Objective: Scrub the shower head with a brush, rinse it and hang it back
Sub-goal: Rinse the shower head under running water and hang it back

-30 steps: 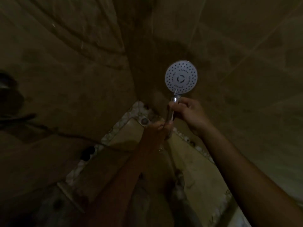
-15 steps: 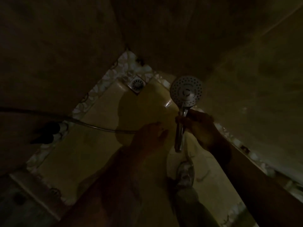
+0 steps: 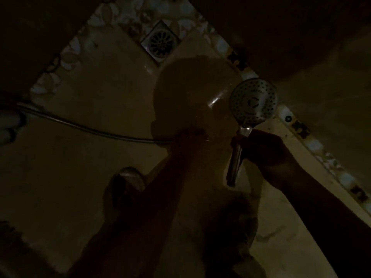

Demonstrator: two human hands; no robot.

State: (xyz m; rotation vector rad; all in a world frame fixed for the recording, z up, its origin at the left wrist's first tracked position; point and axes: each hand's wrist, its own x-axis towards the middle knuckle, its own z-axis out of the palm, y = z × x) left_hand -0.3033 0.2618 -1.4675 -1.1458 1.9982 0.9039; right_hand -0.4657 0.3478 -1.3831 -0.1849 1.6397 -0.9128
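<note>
The round chrome shower head (image 3: 254, 103) faces up toward me at right of centre, above the wet yellow floor. My right hand (image 3: 265, 151) is closed around its metal handle (image 3: 235, 157), which points down and to the left. A metal hose (image 3: 84, 127) runs from the left edge across the floor to my left hand (image 3: 186, 141), which hovers left of the handle. It is too dark to tell whether those fingers grip the hose. No brush is visible.
A square floor drain (image 3: 160, 41) sits in the far corner, framed by patterned border tiles (image 3: 66, 57). Dark walls close in at left and right. A white fitting (image 3: 10, 121) is at the left edge. My shoe (image 3: 130, 177) stands below the left forearm.
The view has tilted down from the wall to the floor. The shower head has come down with my right hand, and my left hand has moved off the handle, to the left.
</note>
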